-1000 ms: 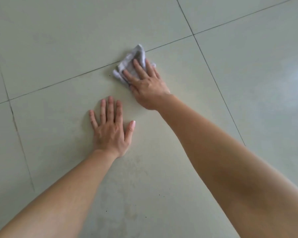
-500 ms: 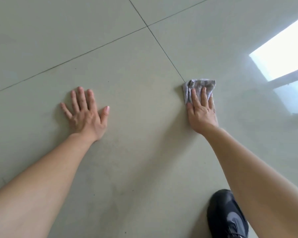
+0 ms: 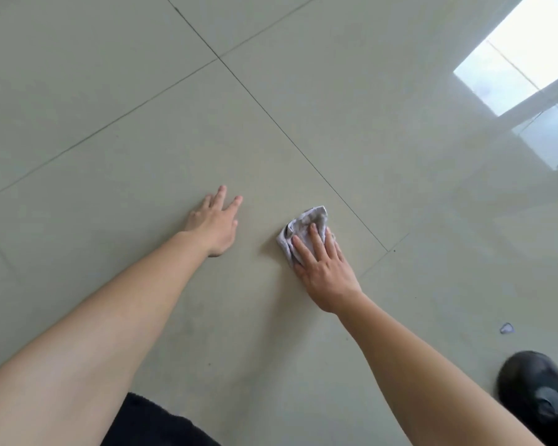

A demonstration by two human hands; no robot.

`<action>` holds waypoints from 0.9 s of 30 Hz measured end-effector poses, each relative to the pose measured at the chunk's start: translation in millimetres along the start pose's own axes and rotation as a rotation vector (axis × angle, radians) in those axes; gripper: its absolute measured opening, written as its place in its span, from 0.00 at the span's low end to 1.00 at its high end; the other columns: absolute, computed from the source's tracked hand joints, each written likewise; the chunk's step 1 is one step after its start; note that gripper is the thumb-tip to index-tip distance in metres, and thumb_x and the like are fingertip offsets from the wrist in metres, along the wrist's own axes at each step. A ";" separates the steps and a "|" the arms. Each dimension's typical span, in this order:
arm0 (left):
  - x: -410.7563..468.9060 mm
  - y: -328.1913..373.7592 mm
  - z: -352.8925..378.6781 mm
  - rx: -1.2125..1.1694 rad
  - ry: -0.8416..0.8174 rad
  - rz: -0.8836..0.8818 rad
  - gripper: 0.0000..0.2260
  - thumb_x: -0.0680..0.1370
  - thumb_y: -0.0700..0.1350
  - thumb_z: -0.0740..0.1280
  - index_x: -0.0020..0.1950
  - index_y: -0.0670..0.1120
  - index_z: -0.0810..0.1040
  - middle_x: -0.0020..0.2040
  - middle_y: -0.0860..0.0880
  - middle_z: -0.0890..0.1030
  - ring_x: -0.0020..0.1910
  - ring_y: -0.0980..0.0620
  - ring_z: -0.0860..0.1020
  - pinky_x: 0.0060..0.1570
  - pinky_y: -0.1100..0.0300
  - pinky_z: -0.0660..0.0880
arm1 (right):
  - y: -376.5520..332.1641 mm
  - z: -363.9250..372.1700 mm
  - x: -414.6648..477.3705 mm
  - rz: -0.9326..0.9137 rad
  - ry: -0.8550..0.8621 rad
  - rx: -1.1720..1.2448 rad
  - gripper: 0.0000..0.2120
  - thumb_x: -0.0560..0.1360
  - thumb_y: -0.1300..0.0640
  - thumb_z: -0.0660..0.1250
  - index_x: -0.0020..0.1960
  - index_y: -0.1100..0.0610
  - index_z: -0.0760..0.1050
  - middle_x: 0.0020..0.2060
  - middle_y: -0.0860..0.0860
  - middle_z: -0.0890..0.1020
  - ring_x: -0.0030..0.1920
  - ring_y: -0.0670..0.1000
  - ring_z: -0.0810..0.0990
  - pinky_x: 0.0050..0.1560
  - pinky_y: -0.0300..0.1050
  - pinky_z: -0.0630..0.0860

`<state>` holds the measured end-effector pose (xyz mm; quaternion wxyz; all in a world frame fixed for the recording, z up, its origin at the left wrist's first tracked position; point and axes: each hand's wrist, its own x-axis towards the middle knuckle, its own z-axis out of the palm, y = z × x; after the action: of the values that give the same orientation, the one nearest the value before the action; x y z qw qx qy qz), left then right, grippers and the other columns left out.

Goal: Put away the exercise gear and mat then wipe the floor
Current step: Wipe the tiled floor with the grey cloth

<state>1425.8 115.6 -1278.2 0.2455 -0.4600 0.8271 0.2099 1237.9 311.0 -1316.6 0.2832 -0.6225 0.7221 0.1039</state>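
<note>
Down on the tiled floor [image 3: 368,130], my right hand [image 3: 322,272] presses the crumpled grey rag [image 3: 303,225] flat, fingers straight on top, just left of a grout line. Left hand [image 3: 215,225] rests beside it, fingers spread.

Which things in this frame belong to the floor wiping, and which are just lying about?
In the job:
- grey cloth, pressed under the right hand
- tiled floor
- left hand, flat on the floor

Just there:
- small pale scrap on the floor
- black shoe, lower right
</note>
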 end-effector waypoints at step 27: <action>39.8 266.5 20.4 -0.228 0.150 -0.525 0.28 0.83 0.57 0.51 0.81 0.54 0.47 0.81 0.46 0.39 0.79 0.41 0.41 0.74 0.36 0.50 | 279.6 -44.6 -8.9 -0.428 0.108 -0.046 0.28 0.83 0.52 0.50 0.82 0.45 0.50 0.81 0.59 0.51 0.80 0.64 0.44 0.80 0.59 0.48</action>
<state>1181.7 231.3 -1285.8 0.1764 -0.6972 0.6665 0.1963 958.1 352.9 -1331.9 0.2455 -0.7727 0.5849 0.0246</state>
